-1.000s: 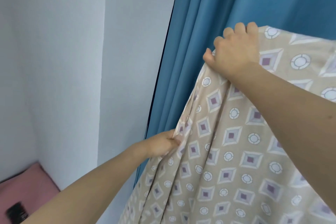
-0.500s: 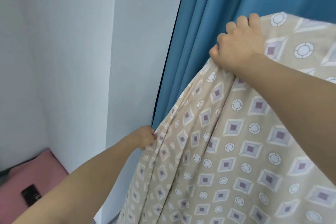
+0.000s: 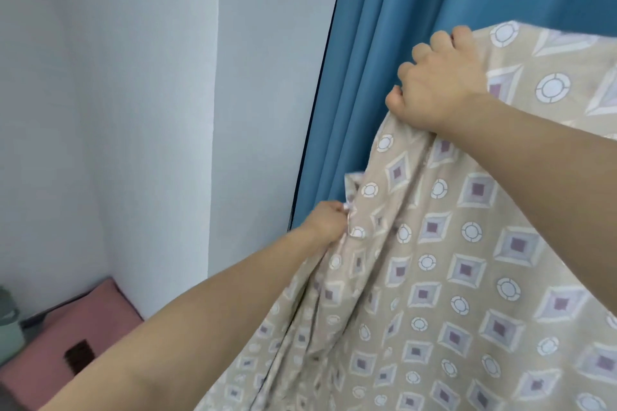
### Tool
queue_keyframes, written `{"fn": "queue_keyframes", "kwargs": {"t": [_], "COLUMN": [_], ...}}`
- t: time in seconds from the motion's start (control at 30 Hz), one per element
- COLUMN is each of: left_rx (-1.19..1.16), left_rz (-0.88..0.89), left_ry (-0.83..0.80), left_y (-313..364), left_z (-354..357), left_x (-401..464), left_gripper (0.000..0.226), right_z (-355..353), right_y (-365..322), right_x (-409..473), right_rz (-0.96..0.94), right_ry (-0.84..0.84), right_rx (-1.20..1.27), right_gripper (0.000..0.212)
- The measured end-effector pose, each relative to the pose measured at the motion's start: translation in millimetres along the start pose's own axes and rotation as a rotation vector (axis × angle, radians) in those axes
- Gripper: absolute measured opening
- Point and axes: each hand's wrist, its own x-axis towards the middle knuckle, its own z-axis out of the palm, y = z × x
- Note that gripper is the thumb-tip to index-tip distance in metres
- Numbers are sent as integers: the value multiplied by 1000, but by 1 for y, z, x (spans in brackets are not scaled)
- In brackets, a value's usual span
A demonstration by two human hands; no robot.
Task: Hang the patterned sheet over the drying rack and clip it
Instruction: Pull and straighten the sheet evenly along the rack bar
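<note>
Blue curtain (image 3: 417, 43) and pale wall (image 3: 133, 110) behind. Held up before them, patterned sheet (image 3: 450, 277): soft, light, loose in folds. Right hand (image 3: 440, 87) gripped top edge, left hand (image 3: 329, 222) pinched side hem lower down. Best taken along hem. No rack seen.

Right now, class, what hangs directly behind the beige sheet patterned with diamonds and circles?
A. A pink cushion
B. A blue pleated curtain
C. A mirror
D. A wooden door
B: the blue pleated curtain hangs right behind the beige patterned sheet, which both hands grip.
</note>
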Motion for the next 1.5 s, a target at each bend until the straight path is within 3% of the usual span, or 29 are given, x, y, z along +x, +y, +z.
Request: {"fn": "queue_keyframes", "kwargs": {"t": [0.07,0.13,0.2,0.23,0.33,0.43,0.5,0.6,0.63,0.7,0.77,0.83,0.9,0.97,1.03,1.1,1.17,1.23,1.3,1.4,1.47,1.5], "left_rx": [317,803,1169,1232,1044,488,282,24,-81,-184,12,360,563,663,754,591,190,20,124,432,506,520], "left_rz": [28,87,177,211,156,-97,-195,-249,-266,-334,-402,-438,-419,-387,-305,-122,101,214,164,-213,-423,-442], "left_ry": [-153,-249,-220,-201,-166,-51,-142,-469,-513,-448,-337,-352,-358,-223,-46,201,392,353,194,-77,-221,-219], "left_y": [-16,-29,-36,-39,-47,-63,-74,-82,-87,-103,-123,-136,-152,-161,-161,-149,-122,-103,-109,-168,-204,-216], "left_z": [1,-3,-5,-4,-4,-18,-29,-49,-57,-71,-80,-78,-68,-61,-67,-81,-98,-111,-116,-111,-103,-99], "left_x": [-4,-9,-11,-9,-6,-5,-12,-22,-24,-24,-23,-29,-31,-32,-27,-20,-19,-19,-24,-42,-57,-61], "left_gripper": [19,16,14,19,44,62,57,36,33,35,55,60,46,24,19,21,21,18,13,21,27,23], "right_z": [0,-2,-5,-7,-9,-8,-9,-8,-8,-10,-11,-10,-6,-2,2,5,7,10,15,18,16,15], "right_y": [-2,-5,-8,-9,-15,-20,-23,-32,-39,-65,-99,-136,-166,-187,-198,-203,-208,-213,-217,-224,-232,-236], "right_x": [-3,-6,-6,-6,-6,-10,-12,-18,-21,-35,-58,-87,-114,-135,-149,-156,-156,-152,-150,-150,-149,-149], "right_rz": [-4,-19,-32,-38,-52,-70,-95,-124,-159,-249,-385,-510,-563,-595,-610,-591,-529,-430,-373,-351,-333,-319], "right_ry": [9,2,-4,-7,-19,-42,-36,-94,-134,-224,-321,-446,-523,-562,-576,-593,-609,-639,-651,-666,-667,-647], "right_rx": [-23,-36,-70,-86,-99,-114,-105,-143,-153,-116,-19,78,137,154,163,178,225,285,289,221,221,235], "right_gripper": [44,43,47,50,54,55,60,58,54,43,36,44,59,64,59,55,59,67,65,46,54,58]}}
